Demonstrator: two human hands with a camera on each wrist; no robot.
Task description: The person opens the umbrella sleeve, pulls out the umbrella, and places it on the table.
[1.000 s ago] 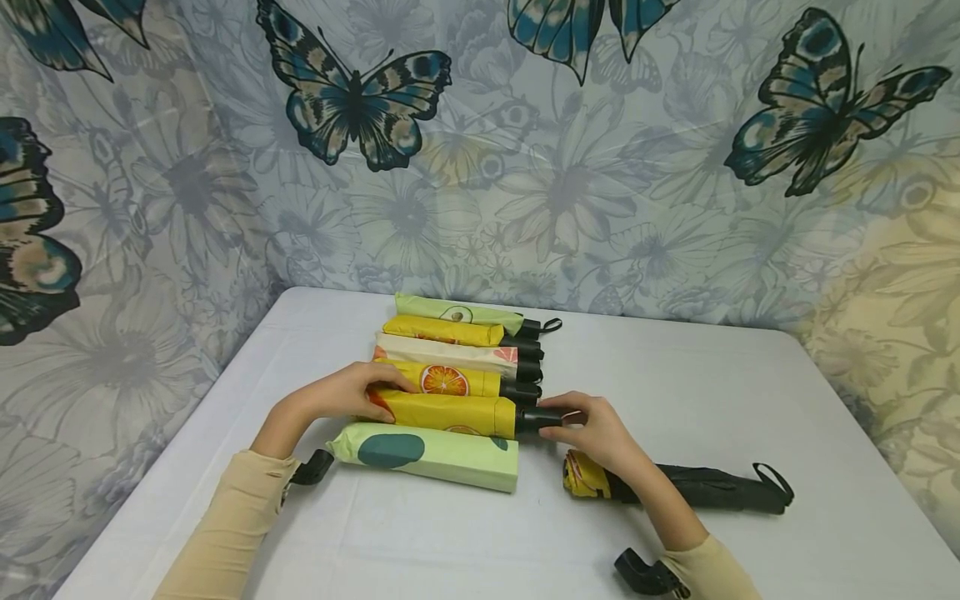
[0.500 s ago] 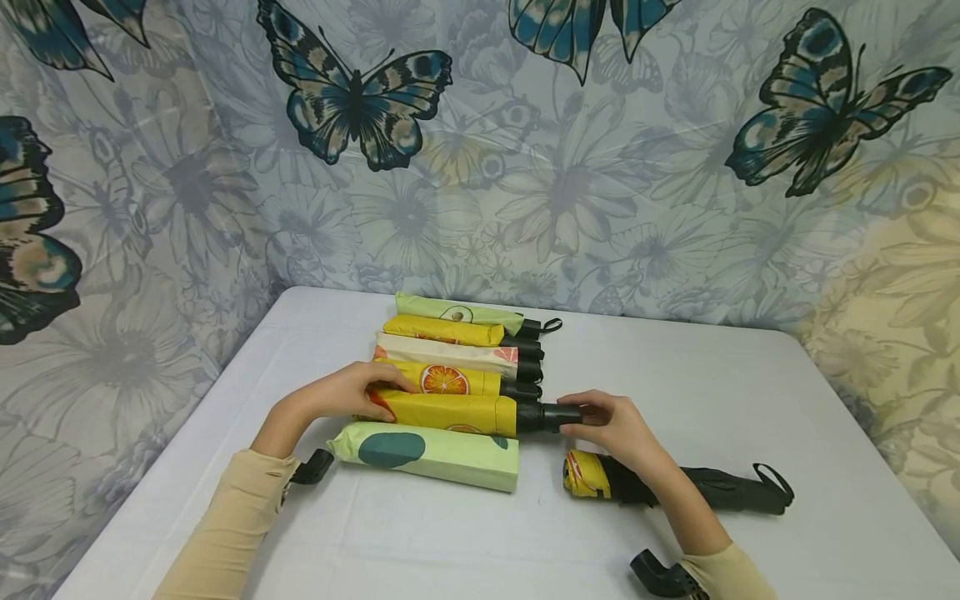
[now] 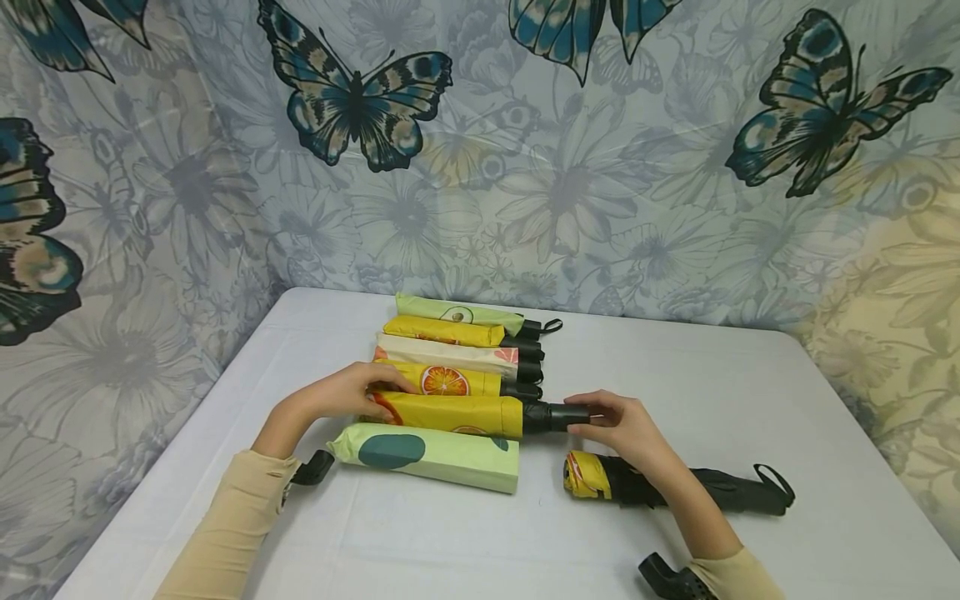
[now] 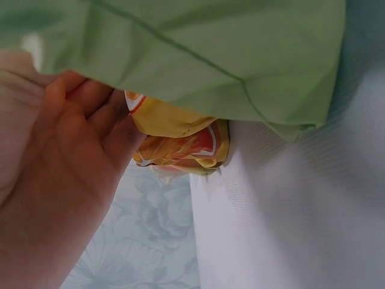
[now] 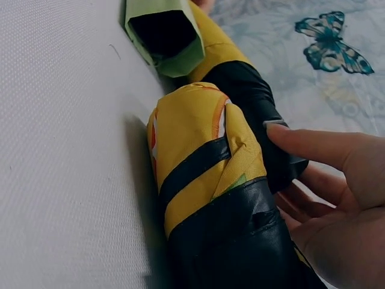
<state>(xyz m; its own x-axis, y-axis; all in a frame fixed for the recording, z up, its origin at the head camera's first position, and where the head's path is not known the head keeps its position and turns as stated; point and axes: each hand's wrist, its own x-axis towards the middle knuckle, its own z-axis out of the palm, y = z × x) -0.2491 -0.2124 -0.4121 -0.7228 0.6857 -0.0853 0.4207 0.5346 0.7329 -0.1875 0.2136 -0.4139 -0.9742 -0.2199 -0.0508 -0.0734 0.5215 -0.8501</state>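
Observation:
A yellow umbrella sleeve [image 3: 450,414] with an orange print lies across the table, a black umbrella end [image 3: 547,417] sticking out of its right side. My left hand [image 3: 348,392] grips the sleeve's left end. With thumb and fingertips, my right hand [image 3: 622,425] pinches the black end, as the right wrist view also shows. Just in front lies a light green sleeve [image 3: 442,460]; its open end [image 5: 165,39] looks dark inside. Under my right forearm rests a folded black umbrella [image 3: 735,490] with a yellow tip and a wrist loop.
Behind the gripped sleeve, several sleeved umbrellas lie side by side: a yellow one with an orange slice [image 3: 457,381], a cream one [image 3: 450,353], a yellow one [image 3: 450,330] and a green avocado one [image 3: 457,311]. A butterfly-print cloth [image 3: 480,208] hangs behind the white table [image 3: 660,367].
My right hand has moved right, drawing the black end further out of the yellow sleeve. Lately the sleeve itself has shifted slightly right too. My left hand has stayed in place.

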